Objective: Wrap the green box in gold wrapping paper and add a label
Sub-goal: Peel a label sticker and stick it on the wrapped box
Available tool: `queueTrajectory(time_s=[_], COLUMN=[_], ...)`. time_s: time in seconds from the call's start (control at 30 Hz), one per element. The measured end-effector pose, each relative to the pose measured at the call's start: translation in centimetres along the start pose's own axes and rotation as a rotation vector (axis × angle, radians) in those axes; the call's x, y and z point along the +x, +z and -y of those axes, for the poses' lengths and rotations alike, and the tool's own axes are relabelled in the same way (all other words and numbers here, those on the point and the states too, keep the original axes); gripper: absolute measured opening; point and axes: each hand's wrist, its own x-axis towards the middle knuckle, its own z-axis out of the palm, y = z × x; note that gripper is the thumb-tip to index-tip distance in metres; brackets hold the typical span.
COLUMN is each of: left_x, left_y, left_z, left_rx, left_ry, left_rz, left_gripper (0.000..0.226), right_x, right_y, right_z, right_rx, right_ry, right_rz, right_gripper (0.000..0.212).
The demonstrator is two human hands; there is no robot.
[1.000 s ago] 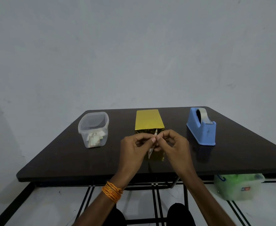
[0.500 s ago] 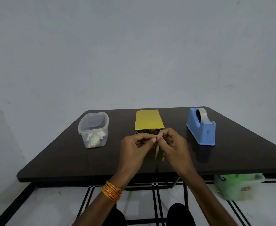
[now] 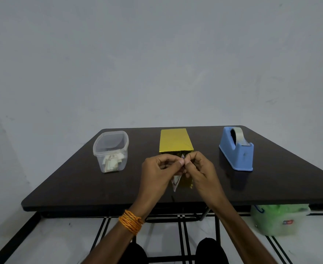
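box: gold-wrapped box [image 3: 176, 140] stood on the dark worktop [image 3: 80, 183], gold paper covering the top and the visible part of the near face, long axis running away from the person
label: small pale label [image 3: 176, 182] hung edge-on just in front of the box's near face, held up between both hands; its top tip poked out above the fingertips and its lower end pointed down toward the worktop; print too small to read; couldn't tell if it touched the box
left hand: left hand [image 3: 157, 168] was in front of the box's near-left corner, thumb and forefinger pinching the label's upper end, other fingers curled in
right hand: right hand [image 3: 200, 166] was in front of the box's near-right corner, fingertips meeting the left hand's at the label, pinching the same upper end, covering part of the box's near face
tub: clear plastic tub [image 3: 111, 149] sat left of the box, well apart, no lid on, a few pale paper pieces at the bottom
tape: blue tape dispenser [image 3: 237, 149] sat right of the box, well apart, roll of clear tape loaded, cutter end toward the person
wrist: orange thread band [image 3: 131, 221] on the left wrist, nearer the person than the box
floor: translucent container [image 3: 279, 220] with green contents sat on the tiled floor, right of the box and below the worktop edge
backdrop: plain grey wall behind the box
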Motion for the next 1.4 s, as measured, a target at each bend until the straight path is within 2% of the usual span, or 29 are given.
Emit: queueTrajectory(time_s=[0.57,0.73,1.1,1.4], left_x=[0.2,0.2,0.0,0.0], left_y=[0.0,-0.1,-0.1,0.0], left_z=[0.5,0.7,0.7,0.7], left_rx=[0.024,0.028,-0.013,-0.077], left_ry=[-0.028,0.008,0.038,0.025], left_rz=[-0.031,-0.081,-0.077,-0.110], left_gripper=[0.007,0.008,0.008,0.011], right_x=[-0.2,-0.5,-0.5,-0.3], right_y=[0.6,0.4,0.1,-0.1], right_z=[-0.3,0.0,0.2,-0.1], right_rx=[0.019,0.095,0.098,0.110], right_ry=[-0.003,-0.022,-0.063,-0.079], right_rz=[-0.024,-0.073,-0.079,-0.084], right_gripper=[0.014,0.006,0.017,0.017])
